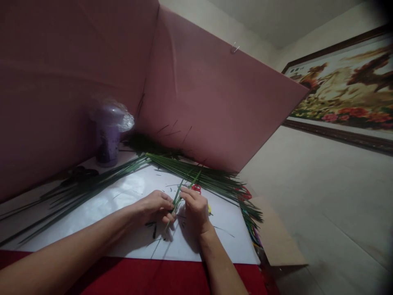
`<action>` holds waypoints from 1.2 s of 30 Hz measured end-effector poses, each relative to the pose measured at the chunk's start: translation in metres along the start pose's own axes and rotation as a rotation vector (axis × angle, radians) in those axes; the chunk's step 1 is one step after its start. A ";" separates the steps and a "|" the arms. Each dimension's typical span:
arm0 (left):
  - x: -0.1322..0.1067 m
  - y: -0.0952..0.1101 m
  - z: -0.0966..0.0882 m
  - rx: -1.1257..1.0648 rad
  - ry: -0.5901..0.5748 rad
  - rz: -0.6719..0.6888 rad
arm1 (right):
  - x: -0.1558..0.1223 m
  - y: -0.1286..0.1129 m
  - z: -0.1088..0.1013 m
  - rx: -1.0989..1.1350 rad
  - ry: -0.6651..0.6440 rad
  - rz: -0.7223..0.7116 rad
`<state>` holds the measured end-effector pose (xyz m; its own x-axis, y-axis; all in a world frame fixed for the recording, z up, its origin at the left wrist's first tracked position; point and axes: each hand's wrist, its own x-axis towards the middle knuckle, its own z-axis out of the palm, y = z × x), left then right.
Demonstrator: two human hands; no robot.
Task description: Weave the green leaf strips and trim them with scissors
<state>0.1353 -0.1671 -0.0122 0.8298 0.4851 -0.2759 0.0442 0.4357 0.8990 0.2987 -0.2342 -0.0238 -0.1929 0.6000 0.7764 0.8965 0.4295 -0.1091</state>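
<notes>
My left hand (156, 205) and my right hand (195, 208) meet over a white sheet (123, 205) on the table. Both pinch a few thin green leaf strips (181, 192) that stick up and away between the fingers. The fingers of each hand are closed on the strips. A long bundle of green leaves (208, 178) lies just beyond my hands, fanning to the right. Another bundle (76, 190) stretches to the left.
A purple cup covered with clear plastic (109, 135) stands at the back left. Dark scissors (76, 174) lie near it. Red-handled scissors (244, 193) rest among the leaves at right. Pink boards (199, 90) wall the table. A cardboard box (276, 237) sits at right.
</notes>
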 end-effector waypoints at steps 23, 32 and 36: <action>-0.004 0.006 0.007 -0.063 0.000 -0.027 | 0.002 -0.002 0.001 -0.109 0.032 -0.112; 0.001 0.001 0.002 -0.080 0.008 0.013 | 0.003 -0.006 0.000 -0.101 0.024 -0.104; 0.001 0.005 0.003 -0.142 0.036 0.045 | 0.004 -0.016 -0.004 -0.013 0.143 0.112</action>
<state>0.1380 -0.1670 -0.0069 0.8084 0.5324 -0.2512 -0.0736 0.5148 0.8541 0.2851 -0.2408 -0.0165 -0.0340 0.5408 0.8404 0.9143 0.3563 -0.1924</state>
